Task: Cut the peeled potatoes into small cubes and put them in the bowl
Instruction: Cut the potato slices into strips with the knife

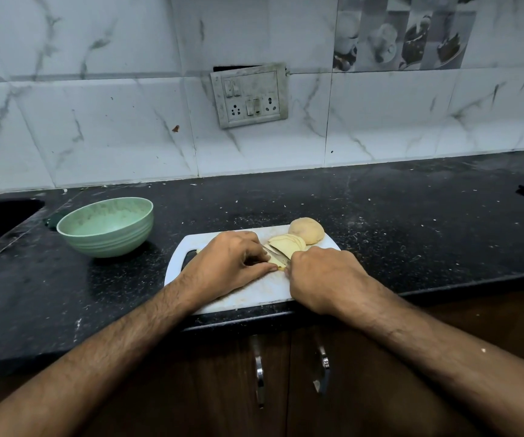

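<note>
Nearest, both hands work on a white cutting board [254, 294] at the black table's [412, 222] front edge: the left hand [227, 263] curls its fingers onto a potato slice [275, 262], the right hand [323, 275] grips a knife [274, 252] across it. Beyond lie stacked slices [287, 244] and a whole peeled potato [306, 230]; the green bowl [106, 227] stands left, apart

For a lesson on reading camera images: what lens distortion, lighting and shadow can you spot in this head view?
Head view: wide-angle bending curves the counter edge and tile lines; dim, even light, with a soft shadow beneath the bowl; the white board is the brightest area; both hands look sharp, hiding most of the knife.
</note>
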Demonstrator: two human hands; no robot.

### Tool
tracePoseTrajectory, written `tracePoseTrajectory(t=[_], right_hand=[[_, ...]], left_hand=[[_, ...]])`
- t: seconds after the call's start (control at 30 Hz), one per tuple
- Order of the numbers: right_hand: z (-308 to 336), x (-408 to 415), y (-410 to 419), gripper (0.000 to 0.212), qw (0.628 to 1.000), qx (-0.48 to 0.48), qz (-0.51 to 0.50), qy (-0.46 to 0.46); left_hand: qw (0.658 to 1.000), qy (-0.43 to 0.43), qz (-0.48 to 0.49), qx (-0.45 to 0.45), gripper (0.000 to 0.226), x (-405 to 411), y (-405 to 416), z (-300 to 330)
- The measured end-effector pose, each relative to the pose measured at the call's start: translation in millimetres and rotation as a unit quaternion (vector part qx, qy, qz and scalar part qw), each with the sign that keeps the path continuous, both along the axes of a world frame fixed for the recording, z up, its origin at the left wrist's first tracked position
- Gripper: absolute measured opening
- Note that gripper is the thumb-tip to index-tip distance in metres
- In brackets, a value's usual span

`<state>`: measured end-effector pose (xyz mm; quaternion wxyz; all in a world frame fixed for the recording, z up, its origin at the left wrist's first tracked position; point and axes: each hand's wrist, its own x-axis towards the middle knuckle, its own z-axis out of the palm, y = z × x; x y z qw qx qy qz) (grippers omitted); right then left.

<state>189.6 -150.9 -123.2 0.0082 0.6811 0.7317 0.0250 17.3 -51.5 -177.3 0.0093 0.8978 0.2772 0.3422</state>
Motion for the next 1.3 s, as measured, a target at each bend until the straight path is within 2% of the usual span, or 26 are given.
tracePoseTrajectory(t=[0.3,0.43,0.6,0.7,0.87,1.03,1.17,1.3], right_hand=[[3.2,25.9,-44.4,0.026,0.999,-0.035,0.010,0.012],[4.8,30.2,-58.7,0.023,1.000,-0.021,0.019,-0.010],[9.5,37.8,-59.7,0.031,0.999,-0.002,0.007,-0.039],[10.6,41.9,-58.8,0.037,1.000,-0.005,-0.008,-0.018],[15.2,27.5,-49.7,0.033,1.000,0.002,-0.006,0.024],[12.4,11.2,-40.6,0.036,1.000,-0.021,-0.005,0.014],[11.6,6.2,-39.7,0.032,0.999,-0.027,-0.016,0.007],[8.5,-0.6,-42.8,0.026,1.000,-0.025,-0.018,-0.004]], left_hand=[[1.000,0.012,0.006,0.020,0.026,-0.7,-2.6,1.5],[1.000,0.000,0.007,0.010,0.026,-1.1,-3.4,1.1],[0.999,-0.034,-0.002,-0.018,0.016,-2.7,-1.7,-0.8],[0.999,-0.041,-0.004,-0.022,0.013,-3.9,-0.8,-1.0],[0.999,-0.036,0.010,-0.013,0.016,-4.9,-0.7,-0.7],[0.999,-0.036,0.005,-0.014,0.016,-4.7,-0.4,0.0],[0.999,-0.035,0.001,-0.016,0.014,-5.0,0.5,-0.3],[0.999,-0.037,0.003,-0.030,0.023,-5.5,3.2,-2.1]])
